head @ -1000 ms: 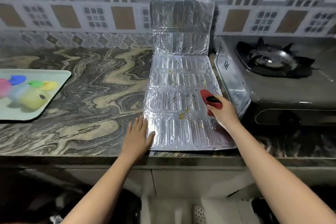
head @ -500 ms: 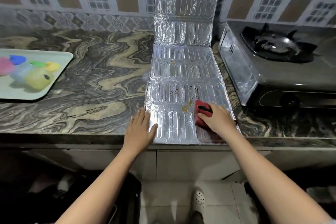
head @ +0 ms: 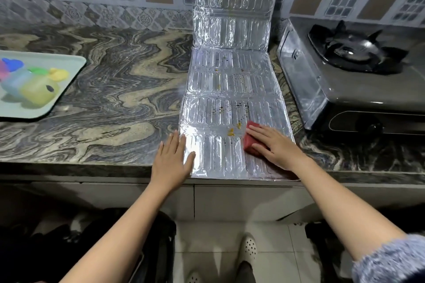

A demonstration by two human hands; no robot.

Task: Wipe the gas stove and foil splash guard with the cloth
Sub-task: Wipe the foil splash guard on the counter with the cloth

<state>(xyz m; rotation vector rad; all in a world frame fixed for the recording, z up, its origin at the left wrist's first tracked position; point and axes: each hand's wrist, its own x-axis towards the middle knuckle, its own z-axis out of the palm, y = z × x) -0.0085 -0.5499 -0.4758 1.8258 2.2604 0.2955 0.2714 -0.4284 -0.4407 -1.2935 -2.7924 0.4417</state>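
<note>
The foil splash guard (head: 220, 89) lies unfolded on the marble counter, its far panel leaning up against the tiled wall. Yellow and dark specks dot its middle panels. My right hand (head: 273, 145) lies flat with straight fingers on a red cloth (head: 249, 139), pressing it onto the nearest right part of the foil. My left hand (head: 171, 158) rests flat, fingers straight, on the foil's near left corner and the counter beside it. The gas stove (head: 358, 89) stands to the right of the foil, with a black burner (head: 351, 49) on top.
A pale green tray (head: 66, 89) holding several coloured plastic items sits at the counter's left. The counter's front edge (head: 92, 167) runs just below my hands. A stove knob (head: 374, 127) faces front. Tiled floor and a white perforated shoe (head: 248, 249) show below.
My right hand has drawn the red cloth down the foil toward the near edge and now lies flatter over it. The left hand has stayed at the near left corner. The camera tilted down.
</note>
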